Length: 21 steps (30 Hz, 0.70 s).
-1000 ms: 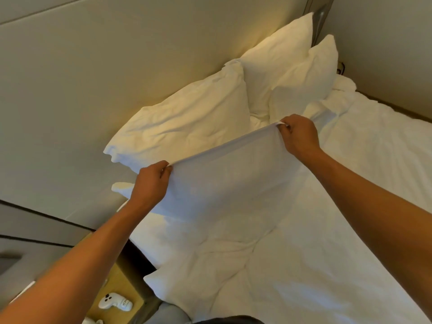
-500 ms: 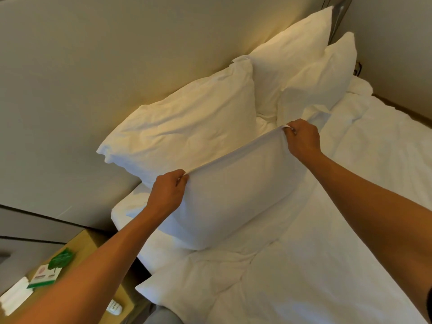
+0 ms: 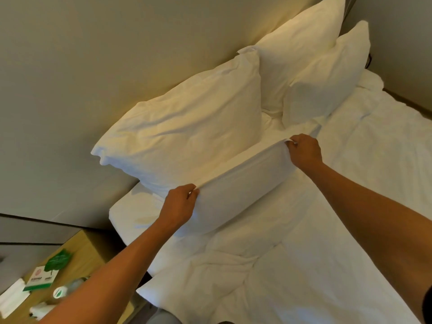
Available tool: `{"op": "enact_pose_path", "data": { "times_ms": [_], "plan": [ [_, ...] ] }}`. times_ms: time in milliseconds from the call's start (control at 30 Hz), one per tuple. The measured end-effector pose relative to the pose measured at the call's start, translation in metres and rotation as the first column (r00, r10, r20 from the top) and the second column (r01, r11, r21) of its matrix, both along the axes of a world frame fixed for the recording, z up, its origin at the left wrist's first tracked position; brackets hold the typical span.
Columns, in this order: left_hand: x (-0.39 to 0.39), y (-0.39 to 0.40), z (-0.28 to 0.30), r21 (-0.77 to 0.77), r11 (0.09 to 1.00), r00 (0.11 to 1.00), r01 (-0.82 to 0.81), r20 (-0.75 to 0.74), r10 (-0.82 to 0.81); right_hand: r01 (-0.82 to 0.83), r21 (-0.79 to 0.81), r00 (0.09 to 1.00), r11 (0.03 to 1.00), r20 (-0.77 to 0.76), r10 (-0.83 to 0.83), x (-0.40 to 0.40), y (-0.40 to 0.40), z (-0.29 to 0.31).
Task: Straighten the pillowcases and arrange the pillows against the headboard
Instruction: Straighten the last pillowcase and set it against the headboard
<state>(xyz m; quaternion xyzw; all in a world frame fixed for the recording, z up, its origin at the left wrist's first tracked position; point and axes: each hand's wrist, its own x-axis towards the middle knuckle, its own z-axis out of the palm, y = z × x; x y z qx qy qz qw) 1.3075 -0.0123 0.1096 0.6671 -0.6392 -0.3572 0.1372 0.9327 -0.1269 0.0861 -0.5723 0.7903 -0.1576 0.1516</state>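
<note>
front pillow lowered toward the bed

left hand [image 3: 178,206] and right hand [image 3: 305,152] each pinch a top corner of the front pillow [image 3: 236,190], now sunk lower before the leaning pillow [image 3: 187,134]; it looks nearly placed.

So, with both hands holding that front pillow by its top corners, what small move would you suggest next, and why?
Probably lean it back against the pillow behind. The left hand and right hand pinch the top corners of the front pillow, its case is taut, its base sits on the bed, yet it stands off the headboard row.
</note>
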Motion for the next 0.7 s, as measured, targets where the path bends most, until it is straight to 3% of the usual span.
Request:
{"op": "enact_pose_path", "data": {
  "times_ms": [233,500,700],
  "plan": [
    [-0.018,-0.008,0.017,-0.004,1.0,0.997,0.028,-0.068,-0.029,0.036,-0.11,0.993,0.993,-0.104,-0.048,-0.029,-0.001,0.022],
    [0.003,-0.028,-0.002,0.062,0.997,0.998,-0.049,-0.03,0.051,-0.041,-0.021,0.998,0.999,-0.045,0.04,0.011,-0.031,0.002],
    [0.029,-0.08,-0.012,-0.038,0.992,0.992,-0.123,-0.016,0.123,-0.028,-0.083,0.999,0.996,0.039,0.031,0.044,-0.094,-0.007]
  ]
}}
